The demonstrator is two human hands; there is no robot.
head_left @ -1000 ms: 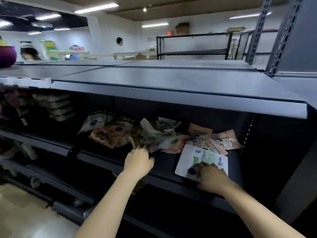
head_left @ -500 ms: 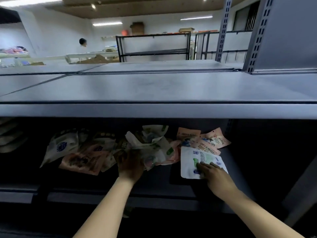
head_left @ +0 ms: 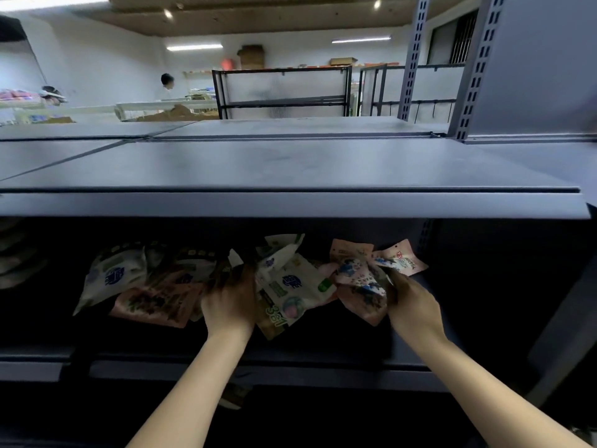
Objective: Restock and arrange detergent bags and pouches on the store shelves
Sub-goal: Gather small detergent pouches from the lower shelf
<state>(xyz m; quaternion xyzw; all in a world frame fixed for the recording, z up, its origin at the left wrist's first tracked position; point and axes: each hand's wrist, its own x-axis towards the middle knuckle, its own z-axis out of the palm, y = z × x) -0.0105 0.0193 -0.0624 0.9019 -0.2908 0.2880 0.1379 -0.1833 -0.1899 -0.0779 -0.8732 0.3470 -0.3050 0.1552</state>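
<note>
Both hands are in the dark lower shelf (head_left: 245, 371), under the grey top shelf (head_left: 290, 169).

L hand (head_left: 231, 302): at approx 7 o'clock of the pouch heap, fingers curled onto the left edge of the white pouch (head_left: 290, 286) w/ green and blue print. Its grip looks closed on that pouch edge, though fingertips are in shadow.

R hand (head_left: 412, 305): at 3 o'clock of the heap, fingers curled round the crumpled pink pouch (head_left: 361, 286), grip closed on it. That pouch is lifted and tilted, touching the white one on its left.

More pink pouches (head_left: 400, 261) lie just behind, at 1 o'clock of the R hand, against the back of the shelf.

At 9 o'clock of the L hand: a white bag (head_left: 111, 279) w/ blue logo leaning, and a flat pink bag (head_left: 155, 300) in front of it, partly overlapping.

Background, 11 o'clock: a person (head_left: 166, 87) in white by a far worktop; black wire rack (head_left: 281, 92) at 12 o'clock.
</note>
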